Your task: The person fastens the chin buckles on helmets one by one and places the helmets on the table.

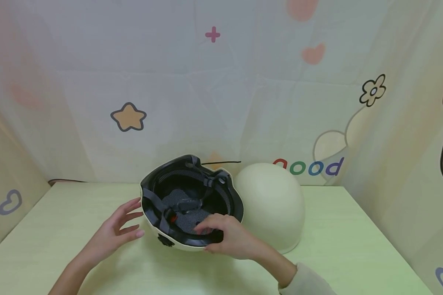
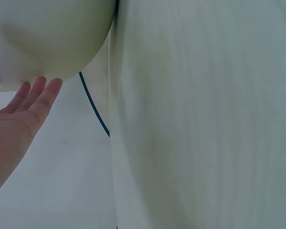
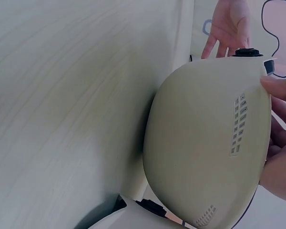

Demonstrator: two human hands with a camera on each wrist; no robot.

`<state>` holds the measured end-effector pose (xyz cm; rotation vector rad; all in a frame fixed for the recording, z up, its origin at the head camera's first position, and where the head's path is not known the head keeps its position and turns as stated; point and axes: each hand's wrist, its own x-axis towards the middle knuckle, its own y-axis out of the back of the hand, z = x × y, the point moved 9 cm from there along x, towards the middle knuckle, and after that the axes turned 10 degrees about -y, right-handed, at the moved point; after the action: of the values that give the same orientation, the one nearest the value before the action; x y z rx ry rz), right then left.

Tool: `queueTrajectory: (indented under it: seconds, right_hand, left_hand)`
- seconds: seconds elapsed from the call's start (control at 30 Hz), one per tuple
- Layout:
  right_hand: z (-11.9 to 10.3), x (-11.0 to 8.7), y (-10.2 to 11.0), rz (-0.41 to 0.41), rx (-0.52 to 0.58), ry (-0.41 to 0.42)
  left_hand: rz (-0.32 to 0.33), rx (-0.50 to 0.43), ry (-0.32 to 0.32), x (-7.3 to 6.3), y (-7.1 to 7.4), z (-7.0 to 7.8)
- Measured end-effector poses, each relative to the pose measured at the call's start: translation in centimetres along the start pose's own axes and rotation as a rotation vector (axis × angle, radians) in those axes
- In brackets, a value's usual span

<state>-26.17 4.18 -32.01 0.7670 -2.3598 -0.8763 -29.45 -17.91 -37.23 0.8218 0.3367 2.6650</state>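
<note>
A cream helmet (image 1: 192, 241) lies tipped on the table, its black padded inside and dark straps facing me. My right hand (image 1: 232, 237) grips its near rim, thumb outside and fingers inside the shell. On the other side, my left hand (image 1: 112, 233) has its fingers spread, the tips at the helmet's left edge. The left wrist view shows that hand (image 2: 24, 124) with fingertips against the smooth shell (image 2: 52, 43). A second cream helmet (image 1: 271, 205) stands dome up, just right of the first. Vent slots (image 3: 239, 125) show on the held shell in the right wrist view.
The pale green table (image 1: 339, 254) extends around both helmets. Behind it hangs a printed curtain (image 1: 206, 102) with a star, hearts and letters, and curtain also covers both sides. Part of the second helmet (image 3: 117, 219) appears low in the right wrist view.
</note>
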Motion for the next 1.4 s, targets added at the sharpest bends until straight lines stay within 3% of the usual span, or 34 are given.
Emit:
queueTrajectory:
  seconds: [0.1,0.2,0.33,0.57,0.83,1.03,1.2,1.4]
  right_hand:
    - [0.0,-0.1,0.1,0.016,-0.063,0.013]
    - [0.4,-0.3,0.1,0.003,-0.097,-0.028]
    - [1.0,-0.4,-0.1,-0.033,-0.061,-0.082]
    - [0.4,-0.1,1.2,0.051,0.138,0.033]
    - [0.5,1.3,2.3,0.105,0.476,-0.073]
    - [0.6,1.8,2.5,0.128,0.606,-0.122]
    - [0.9,2.0,2.7,0.147,0.619,-0.153]
    - [0.9,2.2,3.6,0.163,0.526,-0.193]
  left_hand:
    - [-0.002,-0.005,0.012,0.1,-0.1,0.0]
    - [-0.005,-0.004,0.025,0.1,-0.1,-0.1]
    - [-0.003,0.004,0.041,0.0,-0.1,-0.3]
    - [0.007,-0.001,0.039,0.0,0.1,-0.1]
    - [0.035,0.005,0.084,-0.4,1.1,-0.1]
    - [0.041,0.030,0.112,-0.7,2.0,-0.3]
    - [0.040,0.013,0.113,-0.8,2.1,-0.3]
    - [0.043,0.016,0.112,-0.6,2.0,-0.2]
